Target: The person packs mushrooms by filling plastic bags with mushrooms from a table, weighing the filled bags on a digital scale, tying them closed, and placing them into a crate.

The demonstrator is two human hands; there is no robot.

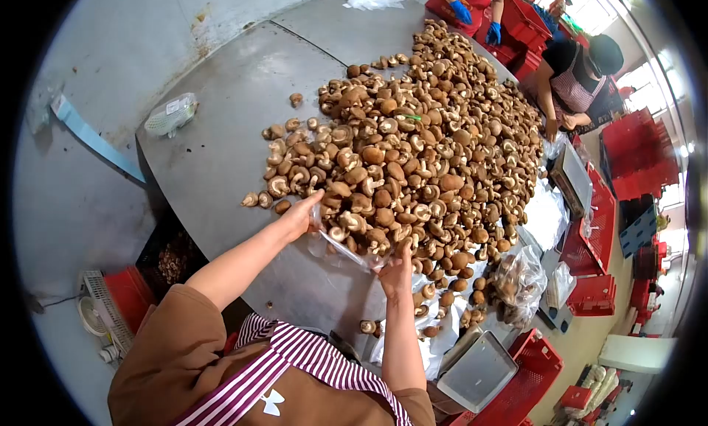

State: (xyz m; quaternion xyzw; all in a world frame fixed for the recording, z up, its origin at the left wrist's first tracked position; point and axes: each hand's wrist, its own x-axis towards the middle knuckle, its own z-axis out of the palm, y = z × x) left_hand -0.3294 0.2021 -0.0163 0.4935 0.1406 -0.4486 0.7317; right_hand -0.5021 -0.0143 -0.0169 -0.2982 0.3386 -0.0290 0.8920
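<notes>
A large heap of brown shiitake mushrooms (435,142) covers much of the metal table (228,109). At its near edge I hold a clear plastic bag (341,253), its mouth stretched wide against the mushrooms. My left hand (301,214) grips one side of the bag, with the fingertips beside the heap. The opposite side is held by my right hand (397,273), whose fingers touch nearby mushrooms. Some mushrooms lie at the bag's mouth; I cannot tell how many are inside it.
A filled clear bag (519,284) sits right of the heap. Beyond it are a scale (571,179) and red crates (594,231). A grey tray (478,371) lies near my right arm. Two people (582,76) (472,6) stand across the table. A wrapped pack (171,115) lies at left.
</notes>
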